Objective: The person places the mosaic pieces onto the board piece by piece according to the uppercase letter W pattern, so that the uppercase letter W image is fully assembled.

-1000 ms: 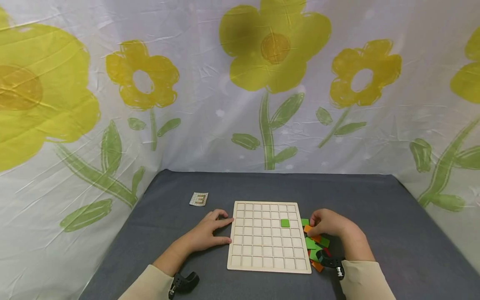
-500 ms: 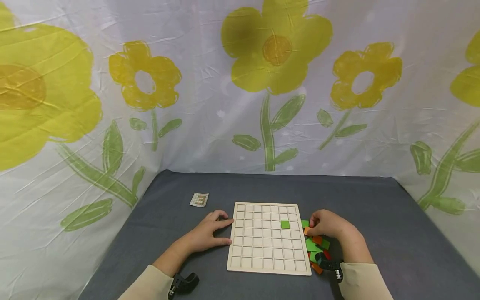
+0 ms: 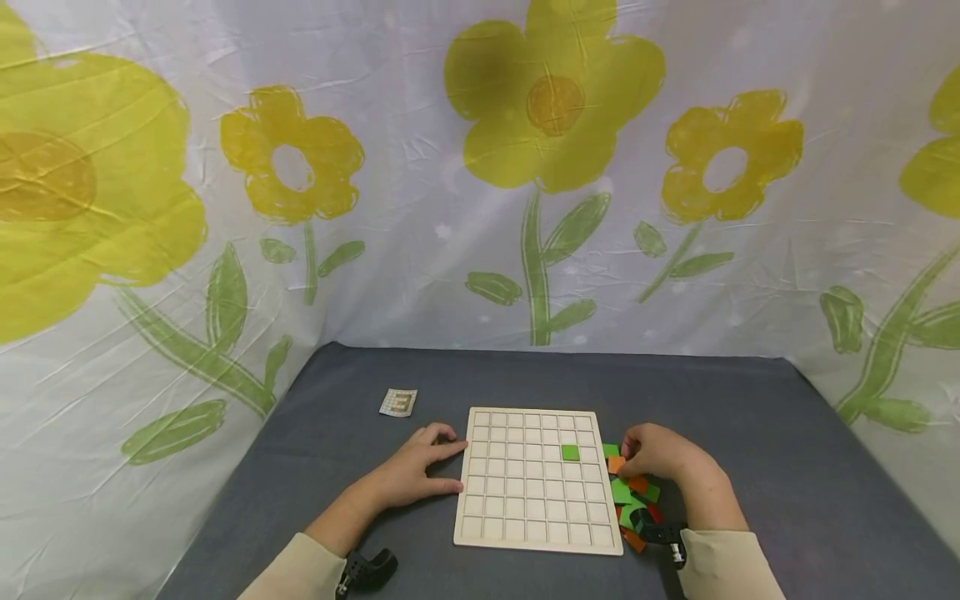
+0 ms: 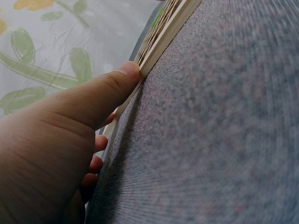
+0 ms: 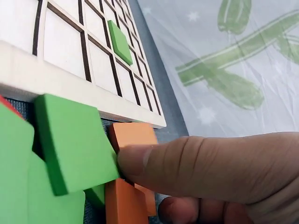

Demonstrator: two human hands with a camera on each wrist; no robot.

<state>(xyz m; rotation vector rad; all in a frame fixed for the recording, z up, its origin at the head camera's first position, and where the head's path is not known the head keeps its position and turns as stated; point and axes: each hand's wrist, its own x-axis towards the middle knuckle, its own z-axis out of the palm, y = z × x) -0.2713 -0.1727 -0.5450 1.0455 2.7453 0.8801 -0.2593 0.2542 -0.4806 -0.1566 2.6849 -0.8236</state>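
A pale wooden grid board [image 3: 517,497] lies on the dark cloth, with one green square tile [image 3: 570,452] in a cell toward its upper right. Against its left edge, my left hand [image 3: 411,471] rests with thumb and index fingertip spread apart. The left wrist view has that thumb [image 4: 107,91] pressing the board's side. At the right edge, my right hand [image 3: 663,454] pinches an orange tile [image 5: 133,133] between thumb and fingers, over a heap of loose tiles. Its thumb [image 5: 163,158] covers part of the orange tile, and a green tile [image 5: 77,140] lies right beside it.
Green, orange and red tiles [image 3: 621,492] overlap in a heap along the board's right side, partly under my right wrist. A small printed card [image 3: 398,402] lies beyond my left hand. A flower-printed curtain [image 3: 420,250] hangs behind the table.
The right fingers have shifted slightly over the heap, and the orange tile at their tips now shows as a separate square. My left hand and the board stay put.
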